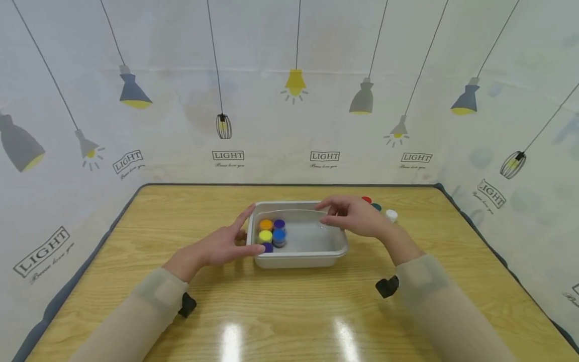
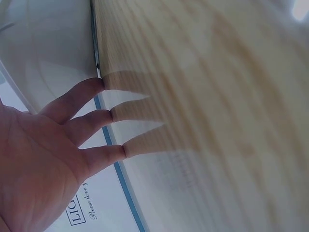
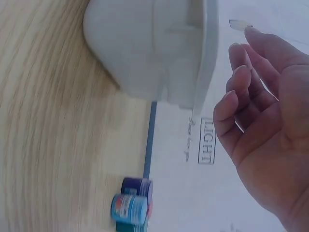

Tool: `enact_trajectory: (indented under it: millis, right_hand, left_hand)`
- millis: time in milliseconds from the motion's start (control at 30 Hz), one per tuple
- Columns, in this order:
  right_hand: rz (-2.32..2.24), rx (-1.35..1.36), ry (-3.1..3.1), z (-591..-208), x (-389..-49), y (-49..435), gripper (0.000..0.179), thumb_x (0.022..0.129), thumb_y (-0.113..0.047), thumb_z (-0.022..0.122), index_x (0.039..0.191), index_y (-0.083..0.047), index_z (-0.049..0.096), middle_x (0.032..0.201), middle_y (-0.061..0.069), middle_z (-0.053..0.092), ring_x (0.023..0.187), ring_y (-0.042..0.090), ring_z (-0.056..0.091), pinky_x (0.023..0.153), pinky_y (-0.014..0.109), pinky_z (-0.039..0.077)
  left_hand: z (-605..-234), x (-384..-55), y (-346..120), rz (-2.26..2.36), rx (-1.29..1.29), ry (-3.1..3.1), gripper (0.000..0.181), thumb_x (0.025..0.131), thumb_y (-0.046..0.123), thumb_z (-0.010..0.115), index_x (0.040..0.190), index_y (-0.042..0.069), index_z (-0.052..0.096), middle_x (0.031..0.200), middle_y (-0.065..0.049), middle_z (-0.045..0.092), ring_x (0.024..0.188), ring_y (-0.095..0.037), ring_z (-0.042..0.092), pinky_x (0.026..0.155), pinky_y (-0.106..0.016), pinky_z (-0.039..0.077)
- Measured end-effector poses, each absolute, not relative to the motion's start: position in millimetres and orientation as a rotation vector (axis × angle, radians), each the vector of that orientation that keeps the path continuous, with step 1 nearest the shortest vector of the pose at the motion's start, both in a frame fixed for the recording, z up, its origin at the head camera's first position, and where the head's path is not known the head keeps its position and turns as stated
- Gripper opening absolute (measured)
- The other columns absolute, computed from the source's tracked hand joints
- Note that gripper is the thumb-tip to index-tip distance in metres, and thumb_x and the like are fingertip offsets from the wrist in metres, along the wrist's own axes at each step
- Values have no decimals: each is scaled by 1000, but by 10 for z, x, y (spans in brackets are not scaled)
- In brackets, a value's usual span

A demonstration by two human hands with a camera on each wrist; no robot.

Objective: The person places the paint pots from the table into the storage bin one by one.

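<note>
A white plastic tray (image 1: 296,262) sits on the table with several small paint jars inside its left end. Their lids are orange (image 1: 266,224), yellow (image 1: 265,236), blue (image 1: 279,235) and purple (image 1: 279,223). My left hand (image 1: 221,246) rests at the tray's left end, thumb along the front corner over a second purple lid (image 1: 268,247). In the left wrist view, three straight fingertips of that hand (image 2: 53,150) touch the tabletop. Over the tray's right end hovers my right hand (image 1: 355,216); the right wrist view shows its fingers loosely bent, holding nothing.
Beyond my right hand, jars with red (image 1: 366,199), teal (image 1: 376,206) and white (image 1: 391,215) lids stand on the wooden table (image 1: 280,311). A light-blue jar (image 3: 128,208) shows among them in the right wrist view. Lamp-printed cloth (image 1: 267,171) encloses the table's back and sides.
</note>
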State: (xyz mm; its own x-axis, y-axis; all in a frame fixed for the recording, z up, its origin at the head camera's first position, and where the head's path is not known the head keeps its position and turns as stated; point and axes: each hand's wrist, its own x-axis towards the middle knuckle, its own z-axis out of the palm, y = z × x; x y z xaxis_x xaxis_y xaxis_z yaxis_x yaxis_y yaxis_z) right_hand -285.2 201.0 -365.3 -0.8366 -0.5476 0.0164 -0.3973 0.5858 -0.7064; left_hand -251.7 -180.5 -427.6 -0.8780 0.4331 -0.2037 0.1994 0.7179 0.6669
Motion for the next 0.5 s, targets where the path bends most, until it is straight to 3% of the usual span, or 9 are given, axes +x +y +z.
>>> enact_trajectory:
  millis: [500]
  right_hand:
    - [-1099, -612, 2650, -3835, -2736, 2689, 35, 106, -29, 75, 137, -12, 73, 97, 7, 64, 76, 21, 59, 67, 30, 53]
  left_hand:
    - [-4255, -2513, -1797, 941, 488, 2573, 118, 95, 78, 67, 174, 46, -14, 169, -22, 50, 156, -51, 46, 128, -74, 32]
